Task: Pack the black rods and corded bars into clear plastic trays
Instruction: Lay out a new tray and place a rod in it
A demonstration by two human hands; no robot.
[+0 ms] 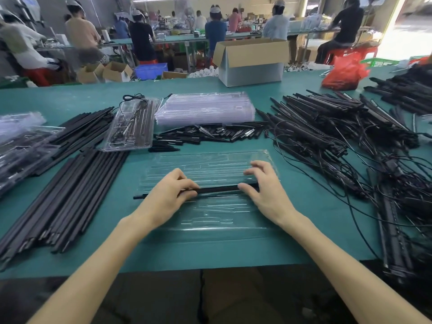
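A clear plastic tray lies flat in front of me on the green table. Across its middle lies one black rod, its left tip sticking out past the tray's edge. My left hand presses on the rod's left part with fingers curled over it. My right hand rests on the rod's right end, fingers spread on the tray. Long black rods are piled at the left. Corded bars lie tangled at the right.
A stack of empty clear trays stands behind, with short black pieces in front of it. A packed tray lies left of the stack, more packed trays at far left. A cardboard box and a red bag stand at the back.
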